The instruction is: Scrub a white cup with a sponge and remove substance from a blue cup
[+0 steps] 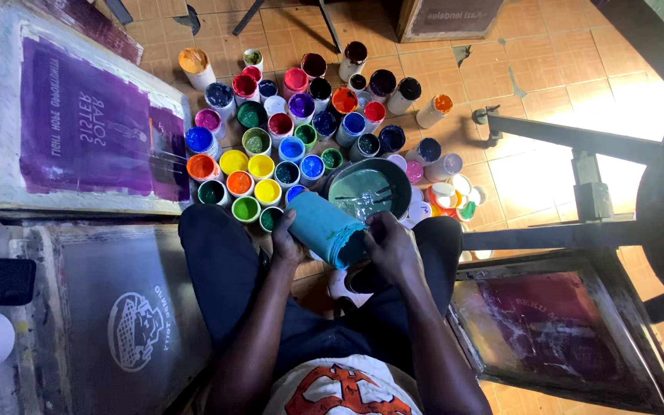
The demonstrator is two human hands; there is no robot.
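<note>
1. The left hand [287, 244] is wrapped around the closed end of a teal paint tub [328, 228], so it's gripped from behind and tipped on its side.
2. The right hand [390, 247] is curled at the tub's open mouth; the fingers are bent in, but whether something small is pinched there can't really be made out.
3. The tub is held over the lap, just in front of a dark mixing bowl [369, 189] with pale green paint and a couple of sticks left in it.
4. Past the bowl, a big crowd of open paint pots [286, 123] is spread over the tiled floor [547, 69]: yellow, orange, blue, red, purple, green, pretty much everything.
5. A purple-coated printing screen [90, 123] is laid to the left, a grey one [128, 323] nearer, and a dark reddish one [559, 327] to the right.
</note>
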